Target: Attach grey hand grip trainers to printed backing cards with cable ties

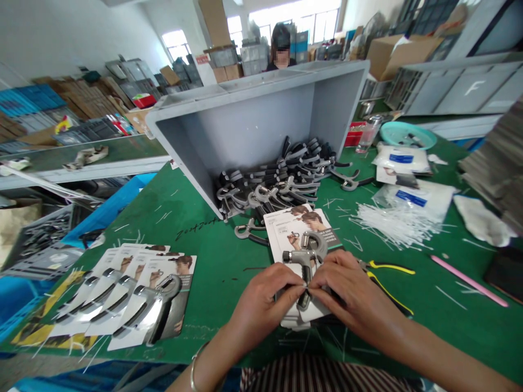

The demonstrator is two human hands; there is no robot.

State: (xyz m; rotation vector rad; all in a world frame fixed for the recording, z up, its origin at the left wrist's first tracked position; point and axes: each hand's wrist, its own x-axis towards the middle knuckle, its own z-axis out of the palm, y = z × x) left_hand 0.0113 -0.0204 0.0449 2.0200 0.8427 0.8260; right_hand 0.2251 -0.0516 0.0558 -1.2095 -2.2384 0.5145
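Note:
In front of me a grey hand grip strengthener (303, 257) with a coiled spring lies on a printed backing card (281, 239), which rests on a stack of similar cards. My left hand (273, 291) and my right hand (344, 280) meet over its handle. Both are closed in a pinch, fingertips touching around a small white bit that looks like a cable tie (305, 286). Most of the tie is hidden by the fingers. A bunch of loose white cable ties (394, 226) lies to the right, past yellow-handled pliers (386, 283).
A grey crate (261, 122) tipped on its side spills many grip strengtheners (281, 179). Several carded grip strengtheners (151, 305) overlap at the left. To the right lie a pink stick (469, 280), plastic bags (402, 158), a white glove (484, 220) and a turquoise dish (408, 133). A person (281, 46) is behind the crate.

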